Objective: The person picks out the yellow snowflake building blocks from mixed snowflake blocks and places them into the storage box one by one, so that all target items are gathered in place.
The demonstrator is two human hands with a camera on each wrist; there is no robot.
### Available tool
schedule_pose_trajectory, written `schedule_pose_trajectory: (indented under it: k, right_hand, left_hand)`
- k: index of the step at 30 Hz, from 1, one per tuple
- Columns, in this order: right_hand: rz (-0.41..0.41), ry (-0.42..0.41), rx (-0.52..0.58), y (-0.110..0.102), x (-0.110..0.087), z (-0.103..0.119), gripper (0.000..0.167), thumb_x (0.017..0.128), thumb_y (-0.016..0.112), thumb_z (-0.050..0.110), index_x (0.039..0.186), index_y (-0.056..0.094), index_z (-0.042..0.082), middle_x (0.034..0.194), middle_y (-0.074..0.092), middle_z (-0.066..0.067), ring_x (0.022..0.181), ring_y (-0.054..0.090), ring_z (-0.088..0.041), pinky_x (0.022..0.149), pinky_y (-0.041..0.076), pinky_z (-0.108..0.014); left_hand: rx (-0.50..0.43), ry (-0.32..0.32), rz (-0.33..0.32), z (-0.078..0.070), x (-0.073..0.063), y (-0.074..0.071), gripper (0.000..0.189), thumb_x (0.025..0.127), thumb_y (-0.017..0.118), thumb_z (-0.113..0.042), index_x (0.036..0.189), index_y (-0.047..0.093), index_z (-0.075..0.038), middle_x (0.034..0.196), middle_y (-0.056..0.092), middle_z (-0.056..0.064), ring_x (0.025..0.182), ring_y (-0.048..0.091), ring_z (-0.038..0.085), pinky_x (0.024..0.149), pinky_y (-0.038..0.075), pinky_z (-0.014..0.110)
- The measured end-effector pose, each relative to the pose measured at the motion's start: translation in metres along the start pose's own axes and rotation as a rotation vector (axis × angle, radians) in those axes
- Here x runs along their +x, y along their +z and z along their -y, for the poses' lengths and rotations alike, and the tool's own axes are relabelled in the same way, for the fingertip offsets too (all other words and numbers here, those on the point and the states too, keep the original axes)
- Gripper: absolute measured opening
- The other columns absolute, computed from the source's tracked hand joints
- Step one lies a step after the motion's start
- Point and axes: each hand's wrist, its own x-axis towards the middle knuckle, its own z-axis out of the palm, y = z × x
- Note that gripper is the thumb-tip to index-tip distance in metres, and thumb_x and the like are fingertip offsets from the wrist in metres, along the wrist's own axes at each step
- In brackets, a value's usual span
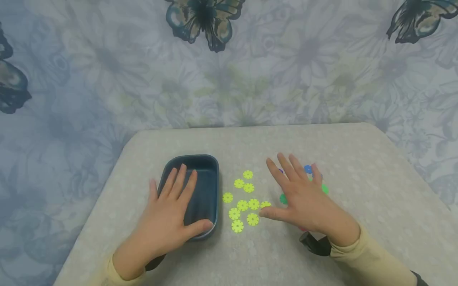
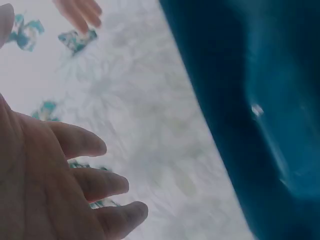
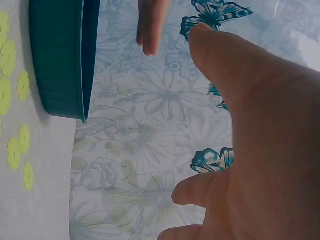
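In the head view my left hand (image 1: 166,216) is spread over the left side of a dark blue tray (image 1: 214,190), fingers straight and holding nothing. The left wrist view shows the tray's wall (image 2: 210,100) beside that hand. My right hand (image 1: 304,200), fingers also spread and holding nothing, hovers to the right of several yellow notched discs (image 1: 253,204). Partly hidden behind it lie a green disc (image 1: 325,188), a blue disc (image 1: 308,169) and a bit of red. In the right wrist view the yellow discs (image 3: 14,152) lie close to the tray.
A pale cloth-covered table (image 1: 286,139) carries everything. Behind it hangs a floral backdrop (image 1: 307,79) with butterfly figures (image 1: 204,20). A black wrist mount (image 1: 316,244) sticks out under the right wrist.
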Motion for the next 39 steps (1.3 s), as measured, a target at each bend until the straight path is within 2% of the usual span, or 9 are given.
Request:
schedule_pose_trajectory:
  k: [5, 8, 11, 14, 19, 27, 33, 39]
  right_hand:
    - [-0.001, -0.014, 0.023, 0.003, -0.001, -0.003, 0.11, 0.086, 0.057, 0.082, 0.168, 0.01, 0.025, 0.174, 0.009, -0.012, 0.158, 0.011, -0.042, 0.111, 0.005, -0.079]
    - [0.008, -0.014, 0.027, 0.002, 0.0, -0.004, 0.11, 0.086, 0.057, 0.081, 0.168, 0.009, 0.024, 0.173, 0.009, -0.012, 0.158, 0.011, -0.043, 0.11, 0.004, -0.079]
    - [0.022, -0.012, 0.022, 0.0, 0.001, -0.005, 0.111, 0.087, 0.057, 0.081, 0.168, 0.009, 0.023, 0.173, 0.009, -0.013, 0.158, 0.011, -0.043, 0.11, 0.004, -0.079]
    - [0.035, -0.01, 0.023, 0.0, 0.002, -0.006, 0.111, 0.087, 0.056, 0.082, 0.168, 0.007, 0.023, 0.174, 0.007, -0.012, 0.158, 0.011, -0.043, 0.111, 0.004, -0.079]
    - [0.045, -0.009, 0.039, 0.001, 0.002, -0.006, 0.111, 0.088, 0.056, 0.081, 0.168, 0.005, 0.023, 0.174, 0.005, -0.012, 0.158, 0.009, -0.043, 0.11, 0.003, -0.08]
    - [0.05, -0.012, 0.016, 0.007, 0.004, -0.007, 0.11, 0.087, 0.057, 0.08, 0.168, 0.008, 0.023, 0.173, 0.011, -0.014, 0.157, 0.013, -0.043, 0.11, 0.004, -0.08]
    - [0.092, 0.001, 0.008, 0.012, 0.008, -0.009, 0.109, 0.088, 0.056, 0.08, 0.168, 0.004, 0.026, 0.174, 0.008, -0.011, 0.158, 0.012, -0.041, 0.111, 0.003, -0.081]
    - [0.11, -0.002, 0.024, 0.016, 0.011, -0.011, 0.11, 0.087, 0.054, 0.082, 0.168, 0.004, 0.027, 0.174, 0.006, -0.01, 0.158, 0.012, -0.04, 0.111, 0.001, -0.081]
  left_hand:
    - [-0.103, -0.047, -0.011, 0.03, -0.019, 0.012, 0.111, 0.092, 0.06, -0.072, 0.167, -0.003, -0.02, 0.173, -0.011, 0.011, 0.159, 0.001, 0.042, 0.112, 0.002, 0.082]
    - [-0.195, -0.036, -0.012, 0.042, -0.027, 0.024, 0.114, 0.092, 0.068, -0.062, 0.166, -0.005, -0.015, 0.173, -0.009, 0.014, 0.159, 0.002, 0.04, 0.114, 0.007, 0.079]
    - [-0.265, -0.015, -0.009, 0.048, -0.028, 0.035, 0.116, 0.092, 0.071, -0.057, 0.165, -0.009, -0.015, 0.173, -0.01, 0.014, 0.16, 0.001, 0.038, 0.117, 0.012, 0.074]
    - [-0.291, 0.005, -0.031, 0.051, -0.028, 0.043, 0.117, 0.092, 0.072, -0.055, 0.165, -0.01, -0.015, 0.173, -0.012, 0.013, 0.16, -0.001, 0.036, 0.12, 0.013, 0.069]
    - [-0.273, 0.013, -0.069, 0.055, -0.029, 0.05, 0.118, 0.092, 0.073, -0.054, 0.164, -0.008, -0.007, 0.172, -0.011, 0.017, 0.16, -0.007, 0.034, 0.127, 0.007, 0.055]
    - [-0.299, -0.023, -0.048, 0.061, -0.029, 0.056, 0.116, 0.095, 0.068, -0.057, 0.163, -0.008, -0.002, 0.172, -0.013, 0.017, 0.159, -0.011, 0.032, 0.128, -0.002, 0.043]
    - [-0.383, -0.063, -0.01, 0.062, -0.027, 0.059, 0.115, 0.096, 0.067, -0.054, 0.163, -0.011, -0.004, 0.172, -0.016, 0.013, 0.159, -0.003, 0.036, 0.126, 0.01, 0.057]
    - [-0.407, -0.062, 0.007, 0.065, -0.025, 0.06, 0.117, 0.096, 0.069, -0.053, 0.162, -0.015, -0.005, 0.171, -0.018, 0.014, 0.159, -0.003, 0.036, 0.124, 0.013, 0.059]
